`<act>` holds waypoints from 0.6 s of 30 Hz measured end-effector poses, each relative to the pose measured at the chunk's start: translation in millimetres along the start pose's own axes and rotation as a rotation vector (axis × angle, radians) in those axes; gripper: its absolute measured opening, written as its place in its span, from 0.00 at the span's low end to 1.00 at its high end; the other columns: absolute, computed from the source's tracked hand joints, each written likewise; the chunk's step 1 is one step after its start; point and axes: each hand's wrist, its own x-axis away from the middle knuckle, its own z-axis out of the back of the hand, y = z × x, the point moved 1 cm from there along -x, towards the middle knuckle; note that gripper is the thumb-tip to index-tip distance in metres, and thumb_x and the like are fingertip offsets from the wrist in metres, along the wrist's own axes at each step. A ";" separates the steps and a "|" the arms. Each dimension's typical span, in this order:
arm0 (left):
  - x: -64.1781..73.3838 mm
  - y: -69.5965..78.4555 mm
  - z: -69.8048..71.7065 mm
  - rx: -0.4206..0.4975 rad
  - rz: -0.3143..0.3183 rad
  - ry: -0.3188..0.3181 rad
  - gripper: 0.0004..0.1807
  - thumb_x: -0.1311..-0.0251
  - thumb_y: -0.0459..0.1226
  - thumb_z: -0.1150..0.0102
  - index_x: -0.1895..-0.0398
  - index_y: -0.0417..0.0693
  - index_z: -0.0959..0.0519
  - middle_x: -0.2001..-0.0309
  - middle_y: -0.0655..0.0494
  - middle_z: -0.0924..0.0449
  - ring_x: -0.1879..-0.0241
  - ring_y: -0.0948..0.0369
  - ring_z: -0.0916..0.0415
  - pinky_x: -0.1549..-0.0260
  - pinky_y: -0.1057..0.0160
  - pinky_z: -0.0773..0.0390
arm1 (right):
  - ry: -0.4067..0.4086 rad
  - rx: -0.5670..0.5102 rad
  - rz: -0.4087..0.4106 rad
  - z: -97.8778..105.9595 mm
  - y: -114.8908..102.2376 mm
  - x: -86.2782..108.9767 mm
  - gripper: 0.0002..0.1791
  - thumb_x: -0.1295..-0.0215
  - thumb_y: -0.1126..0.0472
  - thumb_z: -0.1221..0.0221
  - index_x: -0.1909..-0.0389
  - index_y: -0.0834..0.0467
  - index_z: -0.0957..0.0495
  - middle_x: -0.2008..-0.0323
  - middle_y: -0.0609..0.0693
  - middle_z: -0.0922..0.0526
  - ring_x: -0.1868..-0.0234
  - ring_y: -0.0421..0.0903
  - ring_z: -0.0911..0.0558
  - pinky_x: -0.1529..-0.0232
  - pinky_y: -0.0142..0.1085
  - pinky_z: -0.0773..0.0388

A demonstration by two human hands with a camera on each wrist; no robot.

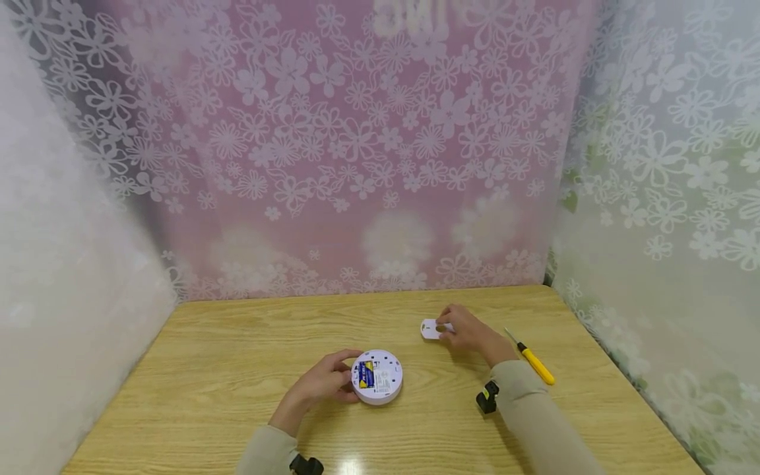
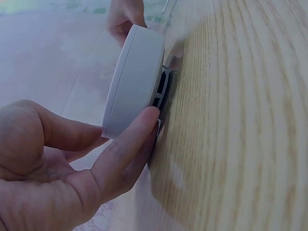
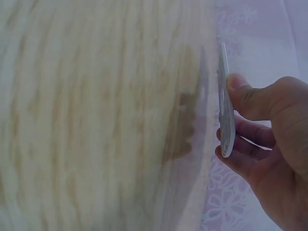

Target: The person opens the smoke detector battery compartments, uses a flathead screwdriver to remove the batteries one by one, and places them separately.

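A round white smoke detector (image 1: 387,389) lies back side up near the middle of the table, with a blue and yellow battery (image 1: 366,375) in its compartment. My left hand (image 1: 325,377) grips its left edge; in the left wrist view, the thumb and fingers pinch the rim of the detector (image 2: 132,82), which has dark slots on its underside. Farther right, my right hand (image 1: 466,328) pinches a thin white mounting plate (image 1: 429,329) with cut-outs. Seen edge-on in the right wrist view, the plate (image 3: 225,103) sits between thumb and fingers, above the wooden surface.
A screwdriver with a yellow handle (image 1: 537,365) lies on the wooden table (image 1: 237,356), right of my right hand and close to the forearm. Flower-patterned curtains (image 1: 356,165) hang behind the table and along both sides.
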 end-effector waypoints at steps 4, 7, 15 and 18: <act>-0.2 0.1 -0.6 -0.008 0.000 0.001 0.29 0.28 0.23 0.56 0.25 0.41 0.34 0.48 0.34 0.26 0.57 0.53 0.20 0.58 0.53 0.09 | -0.014 0.008 0.026 -2.9 6.2 0.9 0.15 0.32 0.69 0.36 0.47 0.71 0.16 0.52 0.64 0.17 0.50 0.61 0.19 0.49 0.54 0.16; -0.5 -0.9 -0.5 -0.018 -0.003 0.003 0.29 0.29 0.24 0.56 0.24 0.41 0.34 0.48 0.35 0.26 0.57 0.54 0.20 0.58 0.53 0.09 | -0.025 0.024 0.022 -5.5 9.5 1.3 0.16 0.32 0.68 0.35 0.46 0.71 0.17 0.52 0.64 0.18 0.49 0.61 0.20 0.48 0.55 0.18; -1.6 -2.0 -0.3 -0.017 -0.008 -0.004 0.29 0.28 0.24 0.56 0.24 0.40 0.35 0.47 0.34 0.26 0.57 0.54 0.21 0.58 0.54 0.09 | -0.043 0.061 0.038 -9.0 14.8 0.2 0.20 0.33 0.68 0.34 0.41 0.67 0.18 0.53 0.61 0.22 0.53 0.54 0.23 0.56 0.46 0.21; -2.0 -1.7 -0.2 -0.016 -0.006 -0.001 0.29 0.28 0.24 0.56 0.24 0.41 0.35 0.47 0.34 0.26 0.57 0.54 0.20 0.59 0.55 0.09 | -0.042 0.059 0.054 -8.6 15.5 -2.0 0.20 0.34 0.70 0.34 0.42 0.67 0.18 0.53 0.61 0.22 0.55 0.53 0.23 0.58 0.44 0.22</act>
